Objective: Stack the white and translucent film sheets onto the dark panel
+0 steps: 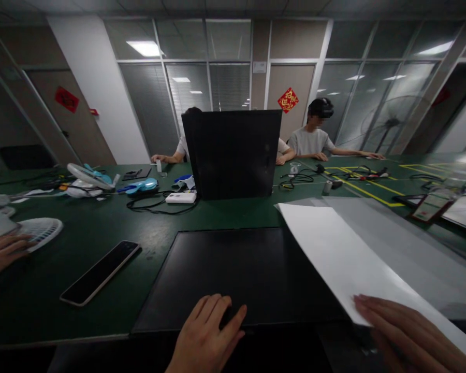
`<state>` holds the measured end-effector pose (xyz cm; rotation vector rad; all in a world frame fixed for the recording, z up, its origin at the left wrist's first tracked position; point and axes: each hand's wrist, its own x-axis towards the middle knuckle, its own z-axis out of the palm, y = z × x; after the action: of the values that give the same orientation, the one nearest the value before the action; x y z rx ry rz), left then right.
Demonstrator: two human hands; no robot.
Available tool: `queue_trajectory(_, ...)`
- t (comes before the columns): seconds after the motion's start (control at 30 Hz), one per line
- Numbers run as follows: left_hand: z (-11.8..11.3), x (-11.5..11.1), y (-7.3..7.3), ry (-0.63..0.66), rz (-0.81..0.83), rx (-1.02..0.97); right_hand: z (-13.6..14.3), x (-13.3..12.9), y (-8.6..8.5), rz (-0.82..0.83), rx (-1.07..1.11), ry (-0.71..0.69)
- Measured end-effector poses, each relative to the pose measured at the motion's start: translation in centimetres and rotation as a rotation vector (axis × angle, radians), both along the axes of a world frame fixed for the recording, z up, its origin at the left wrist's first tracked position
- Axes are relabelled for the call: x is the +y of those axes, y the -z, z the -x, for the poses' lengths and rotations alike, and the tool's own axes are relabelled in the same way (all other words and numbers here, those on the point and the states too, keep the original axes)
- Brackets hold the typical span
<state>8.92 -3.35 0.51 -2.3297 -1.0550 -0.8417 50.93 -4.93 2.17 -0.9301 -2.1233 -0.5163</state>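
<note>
A flat black panel point(225, 274) lies on the green table before me, near its front edge. My left hand point(207, 334) rests at the panel's near edge, fingers bent and thumb apart, with nothing visible in it. To the right, my right hand point(407, 331) has its fingers together on the left edge of a long white sheet point(345, 248), gripping it. That sheet is tilted, its left edge raised beside the panel. Beneath and to its right spreads a greyish translucent sheet point(404, 238). My right thumb is hidden.
A large black panel point(235, 155) stands upright ahead. Left of me are a phone point(101, 272) and another person's hand point(5, 254) on a white fan grille point(42, 233). Cables point(159, 207) and a white box point(180, 198) lie farther back. A co-worker point(312, 134) sits opposite.
</note>
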Motion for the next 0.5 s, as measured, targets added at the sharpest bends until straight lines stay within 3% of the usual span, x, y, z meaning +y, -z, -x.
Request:
queue_trajectory(0.07,-0.2,0.5,0.4,0.007,-0.002,-0.012,2.2,0.2,-0.8,-0.041,-0.143,-0.113)
queue_trajectory(0.13,-0.3,0.8,0.9,0.021,-0.067,-0.068,3.5,0.8,-0.7,-0.073,-0.198,-0.140)
queue_trajectory(0.27,0.1,0.8,1.8,0.062,-0.216,-0.178,4.0,2.5,1.2,-0.007,-0.144,-0.025)
queue_trajectory(0.37,0.2,0.8,1.9,0.056,-0.165,-0.144,3.6,3.5,2.7,0.079,-0.132,0.037)
queue_trajectory(0.5,-0.2,0.9,1.4,0.058,-0.068,-0.079,3.1,4.0,3.2,0.190,-0.135,0.094)
